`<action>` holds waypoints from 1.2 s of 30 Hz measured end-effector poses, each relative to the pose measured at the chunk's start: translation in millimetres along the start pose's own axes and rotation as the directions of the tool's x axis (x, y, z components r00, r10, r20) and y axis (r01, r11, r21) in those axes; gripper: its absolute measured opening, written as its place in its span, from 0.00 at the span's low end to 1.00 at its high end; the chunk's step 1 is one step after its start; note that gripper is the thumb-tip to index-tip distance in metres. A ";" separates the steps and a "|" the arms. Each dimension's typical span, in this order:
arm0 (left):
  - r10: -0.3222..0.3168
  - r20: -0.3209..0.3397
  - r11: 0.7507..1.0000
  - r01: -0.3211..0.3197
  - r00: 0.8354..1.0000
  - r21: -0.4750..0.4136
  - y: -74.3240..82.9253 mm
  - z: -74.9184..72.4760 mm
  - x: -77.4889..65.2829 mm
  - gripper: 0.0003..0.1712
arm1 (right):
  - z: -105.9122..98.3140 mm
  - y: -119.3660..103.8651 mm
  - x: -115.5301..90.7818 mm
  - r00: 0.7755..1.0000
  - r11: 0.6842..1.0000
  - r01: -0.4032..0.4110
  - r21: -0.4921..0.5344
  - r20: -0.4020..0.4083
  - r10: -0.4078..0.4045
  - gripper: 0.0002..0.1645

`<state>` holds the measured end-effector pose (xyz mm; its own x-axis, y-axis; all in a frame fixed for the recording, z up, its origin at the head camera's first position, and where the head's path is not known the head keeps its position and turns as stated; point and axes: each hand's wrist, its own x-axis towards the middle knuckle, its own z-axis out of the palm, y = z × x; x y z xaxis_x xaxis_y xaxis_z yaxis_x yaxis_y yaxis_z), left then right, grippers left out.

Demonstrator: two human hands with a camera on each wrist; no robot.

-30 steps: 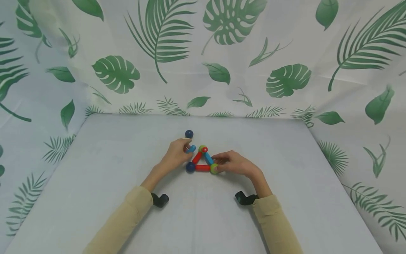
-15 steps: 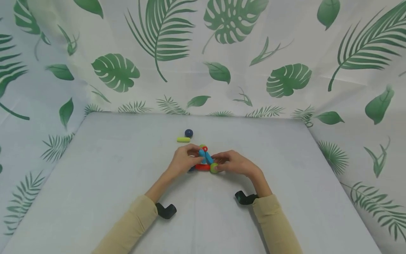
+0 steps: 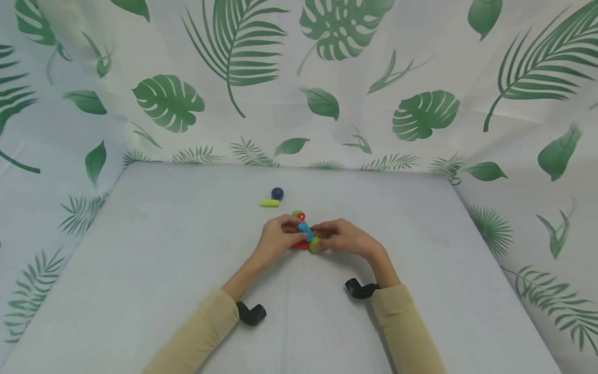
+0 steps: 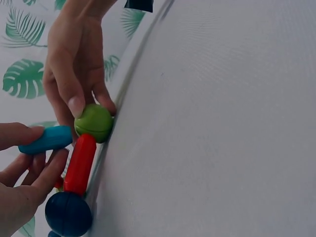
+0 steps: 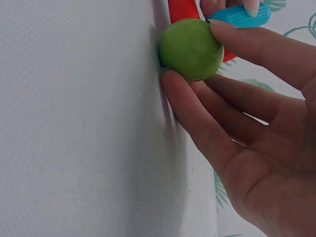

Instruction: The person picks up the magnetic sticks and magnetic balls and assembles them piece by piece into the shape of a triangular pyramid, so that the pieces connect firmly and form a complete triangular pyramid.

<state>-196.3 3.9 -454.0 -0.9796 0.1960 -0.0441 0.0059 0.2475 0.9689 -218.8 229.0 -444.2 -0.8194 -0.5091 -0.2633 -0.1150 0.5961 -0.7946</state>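
My left hand [image 3: 277,238] pinches a light-blue magnetic rod [image 4: 45,140] between thumb and fingers, its tip close to a green ball [image 4: 94,123]. My right hand [image 3: 348,240] holds that ball between thumb and fingers, low at the table surface. From the ball a red rod [image 4: 80,164] runs to a dark blue ball [image 4: 68,214], which my left hand hides in the head view. Behind the hands another green ball [image 3: 296,213] marks the far corner of the triangle, with a red rod end [image 3: 301,216] showing on it.
Beyond the triangle, a yellow-green rod [image 3: 270,203] lies on the white table [image 3: 187,208], just in front of a loose dark blue ball [image 3: 277,194]. Leaf-patterned cloth [image 3: 261,114] rises at the table's back and sides. A dark camera mount sits on each wrist.
My left hand has carried the light-blue rod rightward, from left of the triangle to beside the right green ball. This uncovered the yellow-green rod. My right hand has stayed on the ball.
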 end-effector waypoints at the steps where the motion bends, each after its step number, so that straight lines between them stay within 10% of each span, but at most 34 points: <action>1: -0.002 -0.007 1.000 0.002 1.000 0.000 0.0 0.2 -0.1 0.15 | -0.4 -0.7 0.7 1.000 1.000 0.004 -0.001 0.002 -0.004 0.30; 29: -0.006 -0.089 0.994 -0.004 0.996 -0.105 1.4 7.6 1.4 0.18 | -6.9 -3.1 6.5 1.000 1.000 0.005 -0.024 0.004 -0.004 0.34; 36: 0.243 -0.020 0.954 -0.236 0.970 0.184 5.6 -35.2 10.3 0.10 | 0.2 -2.0 0.1 1.000 0.999 -0.021 -0.037 -0.005 0.021 0.33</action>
<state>-213.4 -26.1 -440.5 -0.9526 0.2309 0.1980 0.2733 0.3642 0.8903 -218.6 227.6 -442.7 -0.8243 -0.4935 -0.2775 -0.1179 0.6291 -0.7684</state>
